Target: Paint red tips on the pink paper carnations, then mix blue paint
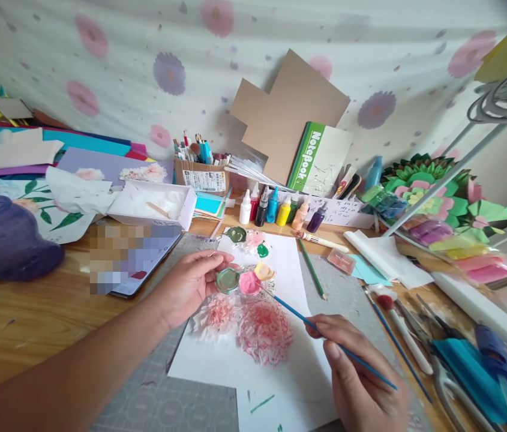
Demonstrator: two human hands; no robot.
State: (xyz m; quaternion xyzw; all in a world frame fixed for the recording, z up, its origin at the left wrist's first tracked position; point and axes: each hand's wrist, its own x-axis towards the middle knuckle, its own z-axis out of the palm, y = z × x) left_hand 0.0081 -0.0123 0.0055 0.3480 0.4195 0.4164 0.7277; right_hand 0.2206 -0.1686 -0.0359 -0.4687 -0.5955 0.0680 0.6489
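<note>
Blue slim-handled paintbrush (296,313), tip at the round pink paint pot (248,283), sits pinched by the right hand (361,372), likely light and stiff, best held mid-handle; left hand (190,285) grips a round olive-green paint pot (227,279).

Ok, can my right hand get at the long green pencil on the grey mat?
Probably yes: the pencil lies uncovered ahead of your right hand with nothing blocking, though that hand holds a slim blue paintbrush.

Green-white notebook (314,159) stands before brown cardboard (291,90) | flowered cloth (122,54) hangs behind | purple container (5,240) is at far left | green pencil (311,269) lies near small pink case (341,261)
</note>
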